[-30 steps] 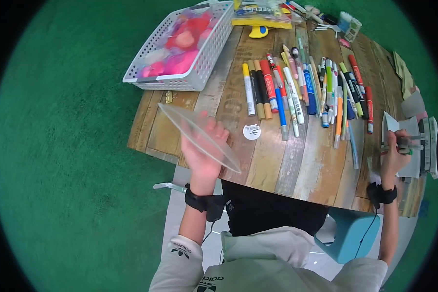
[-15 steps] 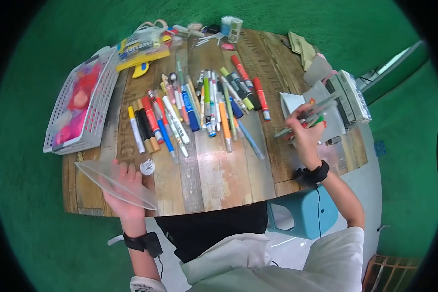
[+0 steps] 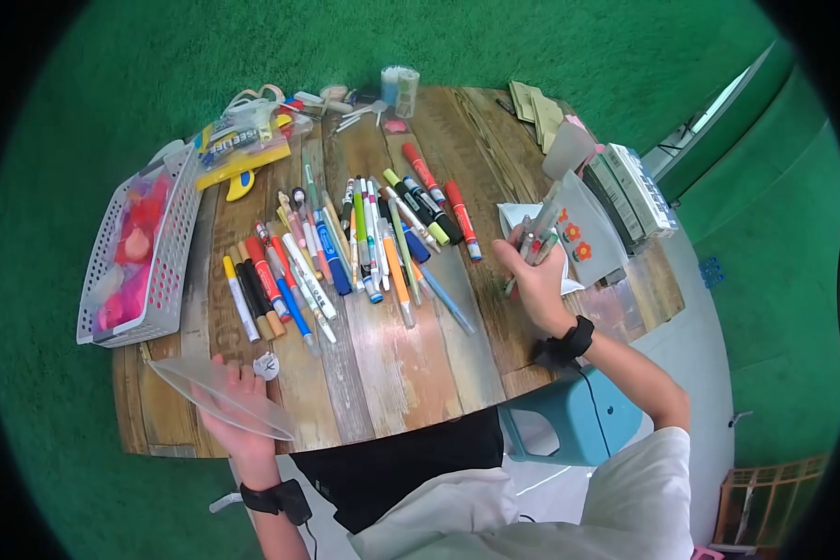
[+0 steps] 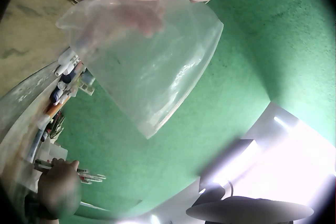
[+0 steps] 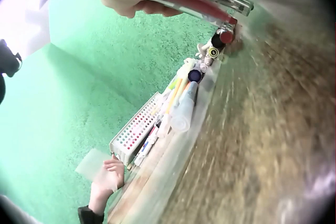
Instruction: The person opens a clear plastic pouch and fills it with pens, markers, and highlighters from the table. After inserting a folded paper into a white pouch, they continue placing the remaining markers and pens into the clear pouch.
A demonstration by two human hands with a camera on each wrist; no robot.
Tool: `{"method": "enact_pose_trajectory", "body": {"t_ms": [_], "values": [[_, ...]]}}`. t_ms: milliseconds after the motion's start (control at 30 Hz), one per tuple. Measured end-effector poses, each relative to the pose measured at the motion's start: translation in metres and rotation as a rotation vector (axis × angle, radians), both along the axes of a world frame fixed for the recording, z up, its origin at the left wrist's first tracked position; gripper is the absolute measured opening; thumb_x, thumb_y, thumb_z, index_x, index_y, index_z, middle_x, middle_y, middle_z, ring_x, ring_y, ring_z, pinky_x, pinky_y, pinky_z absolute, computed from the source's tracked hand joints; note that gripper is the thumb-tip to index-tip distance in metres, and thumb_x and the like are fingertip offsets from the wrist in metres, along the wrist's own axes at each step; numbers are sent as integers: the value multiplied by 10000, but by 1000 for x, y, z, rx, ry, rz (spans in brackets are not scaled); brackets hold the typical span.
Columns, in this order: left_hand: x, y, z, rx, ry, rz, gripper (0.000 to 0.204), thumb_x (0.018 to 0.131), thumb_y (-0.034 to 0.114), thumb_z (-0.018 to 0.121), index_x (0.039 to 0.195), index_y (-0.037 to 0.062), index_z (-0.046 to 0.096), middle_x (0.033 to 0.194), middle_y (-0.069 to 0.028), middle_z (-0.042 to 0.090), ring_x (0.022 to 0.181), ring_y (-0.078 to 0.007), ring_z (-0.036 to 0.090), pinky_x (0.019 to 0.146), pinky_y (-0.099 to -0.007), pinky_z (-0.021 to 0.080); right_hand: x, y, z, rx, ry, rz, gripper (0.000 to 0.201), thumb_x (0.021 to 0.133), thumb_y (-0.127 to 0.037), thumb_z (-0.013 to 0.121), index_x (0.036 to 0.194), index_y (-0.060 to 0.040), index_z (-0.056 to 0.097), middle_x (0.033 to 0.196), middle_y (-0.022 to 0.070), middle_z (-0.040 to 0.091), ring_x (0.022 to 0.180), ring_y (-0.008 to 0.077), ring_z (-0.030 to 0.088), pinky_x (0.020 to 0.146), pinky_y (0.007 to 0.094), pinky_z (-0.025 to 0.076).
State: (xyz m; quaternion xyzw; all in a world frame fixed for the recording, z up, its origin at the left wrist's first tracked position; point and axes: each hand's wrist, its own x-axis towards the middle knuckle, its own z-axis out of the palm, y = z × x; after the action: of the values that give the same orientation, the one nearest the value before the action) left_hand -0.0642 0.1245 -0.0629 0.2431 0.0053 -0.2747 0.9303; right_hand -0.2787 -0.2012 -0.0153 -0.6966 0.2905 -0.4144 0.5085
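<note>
My left hand (image 3: 240, 429) holds a frosted, see-through plastic pouch (image 3: 189, 381) near the table's front left edge. The pouch bulges apart, and my fingers show blurred through its side; in the left wrist view the pouch (image 4: 157, 77) stretches out from the hand. On the right, my right hand (image 3: 543, 297) grips several slim clear-barrelled pens (image 3: 535, 241) in a bunch. Red and green show among them. Below and beside that hand lie a white sheet (image 3: 511, 217) and a pale pouch with orange flowers (image 3: 599, 241).
Loose markers and pens (image 3: 359, 252) spread over the wooden table (image 3: 411, 373). A white basket (image 3: 163, 299) of pink items stands left, a yellow-edged bag (image 3: 243, 163) behind it. A small round sticker (image 3: 266, 365) lies near my left hand. Boxes (image 3: 637, 191) stand right.
The head view has swung to the right. My right hand, earlier low at the flowered pouch and boxes, has drawn back leftward with the pens. My left hand keeps holding the pouch.
</note>
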Motion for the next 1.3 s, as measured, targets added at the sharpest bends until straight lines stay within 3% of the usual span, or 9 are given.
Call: {"method": "enact_pose_trajectory", "body": {"t_ms": [133, 300, 433, 600, 733, 867, 1033, 1233, 1300], "values": [[1, 0, -3, -4, -23, 2, 464, 955, 414, 476, 1200, 20, 452, 803, -41, 405, 703, -158, 362, 668, -295, 327, 7, 1, -1, 23, -40, 13, 146, 830, -97, 685, 785, -15, 574, 635, -12, 565, 555, 50, 519, 502, 224, 393], [0, 0, -3, -35, -32, -17, 463, 958, 388, 474, 1221, 8, 438, 808, -44, 389, 712, -158, 354, 668, -294, 331, 0, -7, -22, -86, 108, 17, 142, 819, -98, 681, 784, 3, 587, 681, 21, 621, 597, 83, 565, 555, 245, 443], [2, 2, -5, -77, -26, -18, 452, 963, 351, 469, 1240, -3, 425, 812, -44, 372, 721, -161, 346, 674, -293, 335, -1, -7, -18, -32, 159, 72, 143, 823, -97, 666, 812, 17, 582, 705, 48, 643, 614, 107, 590, 586, 262, 471], [4, 2, -9, -23, -31, -9, 478, 941, 419, 501, 1191, 15, 451, 800, -40, 402, 722, -153, 362, 661, -297, 317, 1, -11, -14, 115, 14, 130, 135, 862, -97, 624, 864, 5, 535, 724, 58, 615, 616, 125, 600, 574, 263, 480], [3, 1, -7, -5, -12, 0, 472, 940, 416, 506, 1179, 13, 458, 788, -42, 398, 725, -153, 363, 663, -298, 316, 6, -14, -5, -25, -20, -87, 160, 848, -84, 663, 865, -12, 521, 699, 35, 573, 548, 101, 534, 507, 245, 427], [3, 1, -8, -32, -18, -7, 471, 939, 416, 508, 1173, 10, 461, 787, -43, 395, 721, -154, 363, 665, -296, 317, 6, -15, -7, -42, -50, -67, 227, 812, -65, 732, 817, -25, 508, 654, -3, 533, 500, 62, 484, 450, 224, 391], [3, 2, -8, -33, -14, -15, 470, 940, 413, 506, 1170, 6, 461, 781, -42, 387, 710, -154, 359, 662, -293, 322, 13, -2, -1, 8, -194, -41, 235, 821, -44, 710, 770, -41, 481, 742, 27, 568, 607, 69, 512, 543, 227, 407], [3, 2, -8, -45, -4, -18, 475, 940, 431, 504, 1158, 10, 470, 766, -38, 381, 696, -152, 355, 655, -293, 322, 6, -8, -20, -114, -50, 73, 183, 812, -34, 684, 740, -15, 517, 759, 41, 610, 634, 85, 507, 595, 257, 408], [4, 2, -9, -61, 6, -25, 471, 941, 432, 503, 1154, 13, 474, 763, -36, 380, 693, -150, 351, 652, -292, 319, 1, -10, -21, -102, 204, 106, 164, 834, -90, 676, 732, 7, 591, 708, 34, 625, 624, 82, 513, 592, 256, 410]]}}
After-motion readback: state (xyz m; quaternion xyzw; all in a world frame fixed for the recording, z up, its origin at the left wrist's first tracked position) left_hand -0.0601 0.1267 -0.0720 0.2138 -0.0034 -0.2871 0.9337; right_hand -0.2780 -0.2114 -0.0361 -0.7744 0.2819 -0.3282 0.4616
